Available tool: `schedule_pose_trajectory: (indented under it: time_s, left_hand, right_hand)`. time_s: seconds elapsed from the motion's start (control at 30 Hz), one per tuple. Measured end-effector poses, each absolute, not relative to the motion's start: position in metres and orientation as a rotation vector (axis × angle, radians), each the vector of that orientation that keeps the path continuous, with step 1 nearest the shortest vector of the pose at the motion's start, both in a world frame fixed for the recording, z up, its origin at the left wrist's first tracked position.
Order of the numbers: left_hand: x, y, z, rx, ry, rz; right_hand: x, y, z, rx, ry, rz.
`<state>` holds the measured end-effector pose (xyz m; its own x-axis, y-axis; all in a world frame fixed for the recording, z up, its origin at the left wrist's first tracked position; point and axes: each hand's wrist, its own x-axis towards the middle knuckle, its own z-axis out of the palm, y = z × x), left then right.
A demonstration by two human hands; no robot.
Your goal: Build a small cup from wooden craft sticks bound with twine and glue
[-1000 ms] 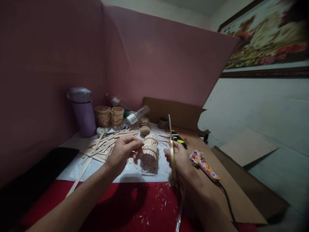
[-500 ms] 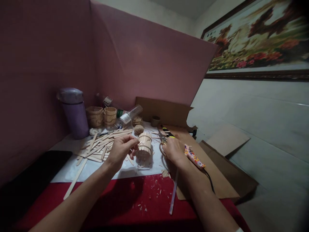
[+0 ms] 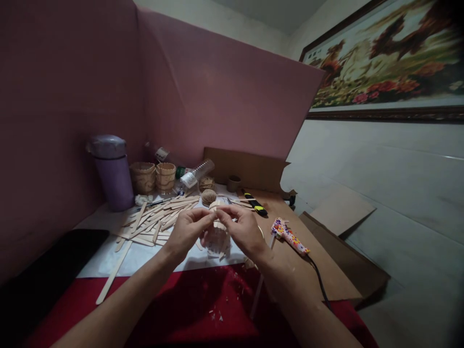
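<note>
My left hand (image 3: 190, 227) and my right hand (image 3: 242, 231) meet fingertip to fingertip above the white sheet. Both are closed in a pinch, and whatever small piece is between the fingers is too small to make out. Just behind and below them stands a small barrel made of craft sticks (image 3: 218, 240), largely hidden by the fingers. A ball of twine (image 3: 209, 197) lies beyond the barrel. Beside my right wrist a bit of the scissors' handle (image 3: 261, 233) shows; the rest is covered.
Loose craft sticks (image 3: 165, 217) are heaped on the left. A purple bottle (image 3: 115, 181), two wooden cups (image 3: 166, 177) and a clear plastic bottle (image 3: 195, 175) stand or lie behind. On the cardboard at right are a glue gun (image 3: 290, 236) with its cord and a yellow-black cutter (image 3: 255, 203).
My right hand has left the scissors and moved left to meet my left hand. The left hand has shifted slightly right, and both now cover much of the barrel.
</note>
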<state>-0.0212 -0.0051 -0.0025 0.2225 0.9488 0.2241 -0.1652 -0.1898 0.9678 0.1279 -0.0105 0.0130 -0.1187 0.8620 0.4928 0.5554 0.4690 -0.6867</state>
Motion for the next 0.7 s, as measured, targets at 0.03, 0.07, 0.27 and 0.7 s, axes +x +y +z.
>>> schedule_pose_trajectory:
  time_s: [0.03,0.07,0.27,0.7]
  left_hand:
    - [-0.02,-0.005,-0.004,1.387,0.825,1.225]
    - [-0.019,-0.006,-0.006,1.424,0.836,1.207]
    - [-0.022,0.003,-0.017,1.749,1.201,1.382]
    - [-0.002,0.045,-0.028,1.477,1.481,0.983]
  right_hand:
    - [0.125,-0.011,0.011,-1.117,-1.735,0.504]
    - [0.124,-0.01,0.009,-1.069,-1.678,0.545]
    - [0.145,0.018,0.0,-1.089,-1.414,0.737]
    - [0.151,0.035,-0.043,-1.411,-1.561,0.54]
